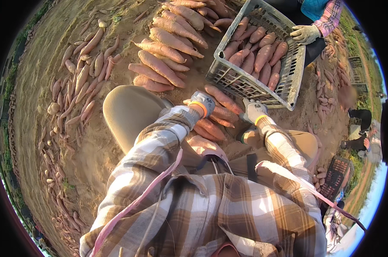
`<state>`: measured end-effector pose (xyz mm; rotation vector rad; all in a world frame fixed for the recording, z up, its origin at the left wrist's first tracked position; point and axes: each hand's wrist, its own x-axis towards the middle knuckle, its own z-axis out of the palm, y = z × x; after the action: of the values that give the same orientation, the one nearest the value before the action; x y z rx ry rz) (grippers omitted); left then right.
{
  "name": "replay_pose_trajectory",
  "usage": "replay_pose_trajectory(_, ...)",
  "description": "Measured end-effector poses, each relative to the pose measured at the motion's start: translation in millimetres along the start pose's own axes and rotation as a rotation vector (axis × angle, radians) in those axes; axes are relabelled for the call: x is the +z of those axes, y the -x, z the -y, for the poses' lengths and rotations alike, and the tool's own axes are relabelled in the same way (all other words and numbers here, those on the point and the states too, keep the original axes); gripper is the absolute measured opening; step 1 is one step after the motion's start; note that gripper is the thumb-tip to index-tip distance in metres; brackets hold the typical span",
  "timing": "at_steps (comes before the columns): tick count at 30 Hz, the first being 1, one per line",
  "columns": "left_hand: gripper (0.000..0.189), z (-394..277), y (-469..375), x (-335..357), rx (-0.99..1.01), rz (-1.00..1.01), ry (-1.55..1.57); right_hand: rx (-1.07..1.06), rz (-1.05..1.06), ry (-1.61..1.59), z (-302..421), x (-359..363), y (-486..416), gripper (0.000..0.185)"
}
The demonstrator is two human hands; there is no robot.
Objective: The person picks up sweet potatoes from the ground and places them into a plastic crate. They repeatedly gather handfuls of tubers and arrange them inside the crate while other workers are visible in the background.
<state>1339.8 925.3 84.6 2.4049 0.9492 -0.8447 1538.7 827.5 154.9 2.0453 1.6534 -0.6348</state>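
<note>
My left hand (203, 101), in a grey glove with an orange cuff, lies over a small pile of sweet potatoes (224, 113) between my knees. Its fingertips are hidden, so its hold is unclear. To the right of that pile is my right hand (255, 110), in a matching glove, thumb and fingers apart near the tip of a long sweet potato (223, 99). Just beyond it, the near lower edge of a grey plastic crate (250, 88) comes close to the glove. The crate is tilted and partly filled with sweet potatoes (263, 57).
Large sweet potatoes (168, 48) lie in a row beyond my left knee. Thinner roots (81, 80) are scattered over the soil at left. Another person's gloved hand (305, 34) rests on the crate's far right rim. A dark crate (336, 176) and other people are at right.
</note>
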Motion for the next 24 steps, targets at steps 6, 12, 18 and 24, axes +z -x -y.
replay_pose_trajectory(6, 0.030, 46, 35, -81, -0.429, -0.341, 0.596, -0.481, -0.262, -0.372, 18, -105, 41, 0.047)
replay_pose_trajectory(12, 0.050, 72, 38, -63, -1.112, -0.771, 1.358, -0.368, -0.367, -0.520, 2, -131, 31, 0.031)
replay_pose_trajectory(18, 0.064, 101, -22, 15, -0.922, -0.695, 1.394, -0.366, -0.286, -0.472, 2, -143, 29, 0.038)
replay_pose_trajectory(24, 0.034, 99, -29, 8, -0.848, -0.943, 1.930, -0.363, -0.325, -0.652, -11, -124, 17, 0.032)
